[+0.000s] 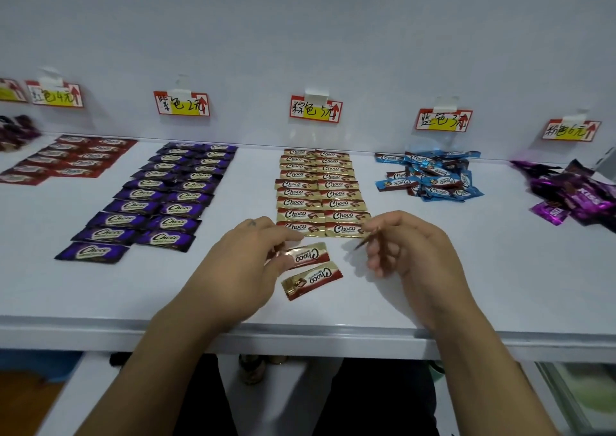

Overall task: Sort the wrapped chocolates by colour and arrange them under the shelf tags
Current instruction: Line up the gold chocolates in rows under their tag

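Gold-and-red Choco chocolates lie in two neat columns under the middle shelf tag. My left hand pinches one gold chocolate by its left end, just in front of the columns. A second loose gold chocolate lies on the shelf beside it. My right hand hovers to the right with curled fingers, pinching a thin dark wrapper edge. Purple chocolates sit in two columns at left, red ones at far left.
Blue chocolates lie in a loose heap under their tag at right. Shiny purple sweets are heaped at the far right. The white shelf's front edge runs below my wrists.
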{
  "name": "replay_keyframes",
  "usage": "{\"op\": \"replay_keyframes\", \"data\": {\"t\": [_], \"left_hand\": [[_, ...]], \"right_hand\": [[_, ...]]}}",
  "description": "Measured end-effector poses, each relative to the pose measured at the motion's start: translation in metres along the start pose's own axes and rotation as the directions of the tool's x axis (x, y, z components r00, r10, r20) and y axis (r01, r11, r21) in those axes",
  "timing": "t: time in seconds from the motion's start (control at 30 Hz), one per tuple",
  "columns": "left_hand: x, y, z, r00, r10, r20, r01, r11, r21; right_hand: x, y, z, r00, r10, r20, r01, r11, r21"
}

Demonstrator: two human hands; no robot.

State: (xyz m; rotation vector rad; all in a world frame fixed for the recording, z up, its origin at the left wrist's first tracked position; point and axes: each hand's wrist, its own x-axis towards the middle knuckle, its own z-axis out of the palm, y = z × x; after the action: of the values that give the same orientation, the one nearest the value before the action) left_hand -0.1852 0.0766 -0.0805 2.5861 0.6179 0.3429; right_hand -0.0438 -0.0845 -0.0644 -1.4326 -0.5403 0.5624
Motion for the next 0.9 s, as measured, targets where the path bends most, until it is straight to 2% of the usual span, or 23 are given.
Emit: {"op": "replay_keyframes", "data": {"t": [0.07,0.17,0.23,0.33,0.43,0.5,0.6,0.77,0.83,0.9], "left_hand": [[0.001,0.0,-0.001,0.999,-0.038,0.023,0.038,0.999,-0.038],[-0.001,0.002,-0.001,0.998,-0.068,0.003,0.068,0.993,-0.094],[-0.001,0.003,-0.001,0.995,-0.086,-0.052,0.078,0.985,-0.153],[0.0,0.005,-0.002,0.978,-0.14,-0.152,0.09,0.95,-0.299],[0.0,0.007,-0.005,0.956,-0.215,-0.201,0.091,0.865,-0.494],[0.001,0.01,-0.005,0.952,-0.245,-0.182,0.073,0.761,-0.644],[0.002,0.015,-0.005,0.944,-0.302,-0.136,0.03,0.486,-0.874],[0.006,0.024,-0.007,0.928,-0.358,-0.102,-0.012,0.244,-0.97],[0.008,0.025,-0.007,0.929,-0.354,-0.105,-0.005,0.272,-0.962],[0.01,0.022,-0.004,0.935,-0.332,-0.121,0.019,0.389,-0.921]], "right_hand": [[0.0,0.001,-0.002,1.0,0.009,0.025,-0.011,0.997,0.08],[-0.003,0.002,-0.001,0.999,-0.03,0.018,0.031,0.996,-0.081],[-0.006,0.002,0.001,0.997,-0.073,0.025,0.076,0.989,-0.129],[-0.006,0.003,0.002,0.996,-0.091,0.023,0.093,0.987,-0.132],[-0.006,0.004,0.004,0.997,-0.08,0.018,0.082,0.975,-0.204],[-0.007,0.005,0.006,0.997,-0.079,-0.011,0.074,0.967,-0.243],[-0.007,0.006,0.005,0.994,-0.102,-0.039,0.088,0.959,-0.269],[-0.007,0.006,0.004,0.986,-0.121,-0.113,0.086,0.958,-0.275],[-0.008,0.003,0.004,0.983,-0.121,-0.135,0.093,0.976,-0.197],[-0.008,0.001,0.006,0.978,-0.103,-0.18,0.078,0.987,-0.139]]}}
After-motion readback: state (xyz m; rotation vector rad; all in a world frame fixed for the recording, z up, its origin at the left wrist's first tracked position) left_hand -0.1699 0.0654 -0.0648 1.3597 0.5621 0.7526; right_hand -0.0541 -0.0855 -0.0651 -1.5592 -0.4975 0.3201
